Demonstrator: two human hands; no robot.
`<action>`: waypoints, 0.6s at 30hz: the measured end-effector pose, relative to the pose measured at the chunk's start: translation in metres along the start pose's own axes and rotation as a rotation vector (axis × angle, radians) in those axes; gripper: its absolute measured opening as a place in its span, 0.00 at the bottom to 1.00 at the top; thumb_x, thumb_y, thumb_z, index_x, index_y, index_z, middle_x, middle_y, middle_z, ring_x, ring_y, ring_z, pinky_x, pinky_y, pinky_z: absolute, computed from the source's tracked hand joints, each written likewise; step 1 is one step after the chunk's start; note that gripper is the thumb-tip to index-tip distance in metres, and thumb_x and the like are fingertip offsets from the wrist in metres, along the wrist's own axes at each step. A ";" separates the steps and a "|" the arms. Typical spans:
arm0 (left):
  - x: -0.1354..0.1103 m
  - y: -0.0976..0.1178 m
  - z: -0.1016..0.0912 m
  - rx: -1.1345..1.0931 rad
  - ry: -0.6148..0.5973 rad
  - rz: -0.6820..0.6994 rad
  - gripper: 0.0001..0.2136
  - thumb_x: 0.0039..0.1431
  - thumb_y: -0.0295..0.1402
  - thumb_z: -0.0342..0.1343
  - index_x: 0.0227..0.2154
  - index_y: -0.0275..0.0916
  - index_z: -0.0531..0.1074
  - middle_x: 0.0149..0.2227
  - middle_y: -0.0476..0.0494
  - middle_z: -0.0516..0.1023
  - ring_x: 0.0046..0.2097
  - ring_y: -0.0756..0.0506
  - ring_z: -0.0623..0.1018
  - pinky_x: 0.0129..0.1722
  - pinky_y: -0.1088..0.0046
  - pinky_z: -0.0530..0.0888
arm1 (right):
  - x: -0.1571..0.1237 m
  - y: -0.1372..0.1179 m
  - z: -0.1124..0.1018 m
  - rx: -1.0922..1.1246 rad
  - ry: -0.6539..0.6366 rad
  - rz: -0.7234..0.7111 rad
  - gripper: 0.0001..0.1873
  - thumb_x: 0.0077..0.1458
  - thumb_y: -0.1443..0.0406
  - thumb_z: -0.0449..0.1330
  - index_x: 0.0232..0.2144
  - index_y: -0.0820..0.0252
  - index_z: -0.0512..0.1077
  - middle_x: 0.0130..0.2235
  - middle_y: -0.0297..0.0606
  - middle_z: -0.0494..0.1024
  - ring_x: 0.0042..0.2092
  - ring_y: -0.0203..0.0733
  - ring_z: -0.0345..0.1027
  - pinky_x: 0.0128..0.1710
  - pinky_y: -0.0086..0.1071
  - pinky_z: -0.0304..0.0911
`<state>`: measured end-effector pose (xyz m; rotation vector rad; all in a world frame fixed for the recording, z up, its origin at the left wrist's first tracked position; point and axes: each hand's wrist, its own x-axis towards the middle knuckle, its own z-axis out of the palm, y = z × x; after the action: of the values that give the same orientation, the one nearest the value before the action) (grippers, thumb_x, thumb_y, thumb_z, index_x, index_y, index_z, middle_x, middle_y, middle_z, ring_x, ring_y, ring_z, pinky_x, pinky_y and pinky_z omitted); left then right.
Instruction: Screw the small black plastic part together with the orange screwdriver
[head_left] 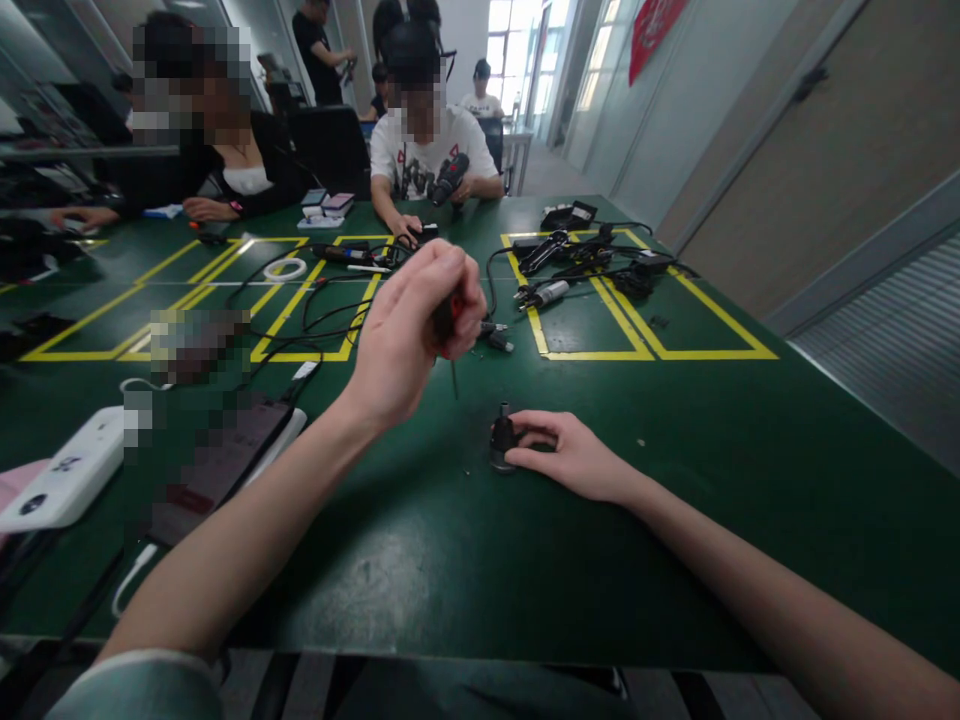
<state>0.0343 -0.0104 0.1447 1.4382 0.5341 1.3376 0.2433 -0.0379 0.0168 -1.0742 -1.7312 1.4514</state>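
My left hand (412,320) is raised over the table, fingers wrapped round the red and black handle of a screwdriver (448,322). Its thin shaft points down, and the tip is above the tabletop, apart from the black part. Lower and to the right, my right hand (574,455) grips a small black cone-shaped part (502,440) between thumb and fingers. That part stands upright on the green table (420,570), wide base down, with a narrow metal stub on top. A tiny bit, perhaps a screw (466,473), lies just left of it.
Power strips (71,470) and a blurred dark device (217,480) lie to the left. Cables, a wrench-like tool (546,252) and a silver-tipped piece (551,293) lie beyond my hands among yellow tape frames. Across the table a person (439,150) holds a drill (450,180); another person (247,180) sits left.
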 end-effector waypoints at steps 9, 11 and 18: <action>-0.007 -0.045 -0.027 1.011 -0.612 0.087 0.09 0.57 0.34 0.60 0.40 0.39 0.76 0.38 0.43 0.78 0.35 0.44 0.73 0.34 0.70 0.64 | -0.008 -0.019 -0.012 0.508 -0.211 0.405 0.20 0.47 0.57 0.79 0.37 0.64 0.82 0.35 0.37 0.86 0.36 0.36 0.82 0.40 0.26 0.78; -0.016 -0.056 -0.032 1.055 -0.634 0.123 0.15 0.58 0.34 0.57 0.47 0.38 0.76 0.40 0.41 0.80 0.37 0.43 0.76 0.36 0.68 0.68 | -0.009 -0.017 -0.011 0.584 -0.227 0.425 0.22 0.49 0.56 0.78 0.39 0.64 0.81 0.35 0.38 0.85 0.37 0.40 0.84 0.36 0.27 0.79; -0.054 -0.079 -0.040 1.109 -0.603 0.325 0.16 0.65 0.37 0.56 0.51 0.34 0.75 0.39 0.40 0.80 0.39 0.43 0.78 0.38 0.68 0.74 | -0.009 -0.012 -0.008 0.674 -0.171 0.436 0.19 0.57 0.55 0.73 0.36 0.67 0.78 0.29 0.38 0.82 0.28 0.35 0.79 0.26 0.21 0.74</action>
<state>0.0083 -0.0143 0.0446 2.8021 0.6785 0.7160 0.2518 -0.0431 0.0309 -0.9911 -0.9847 2.2343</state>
